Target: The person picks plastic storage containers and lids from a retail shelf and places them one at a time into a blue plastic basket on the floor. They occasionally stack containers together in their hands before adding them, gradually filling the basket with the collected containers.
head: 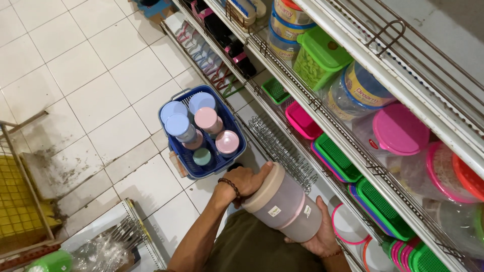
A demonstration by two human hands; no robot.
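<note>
The jar (285, 204) is a translucent cylinder with a beige lid, tilted with the lid end up and to the left. It is held in the air, low in the view, between the basket (201, 132) and the shelves (353, 65). The left hand (245, 181) is clamped over the lid rim, fingers curled around the top. The right hand (318, 232) cups the base from below, palm against the jar, fingers closed around it.

Progress, as judged from the view: the blue basket on the floor (75, 65) already carries several lidded jars, blue, pink and green, standing upright and packed close. Little open room shows inside it. The held jar is not yet set down anywhere.

Clearances: the basket sits just beside the lowest shelf edge. To the right, the wire shelves hold green and pink trays (333, 156), tubs and lidded containers, tightly stocked, with wire front rails projecting toward the hands. A wire rack (282, 148) lies between the basket and the jar. Open tiled floor extends to the left of the basket. A yellow wire crate (17, 201) stands well apart at the far left.
</note>
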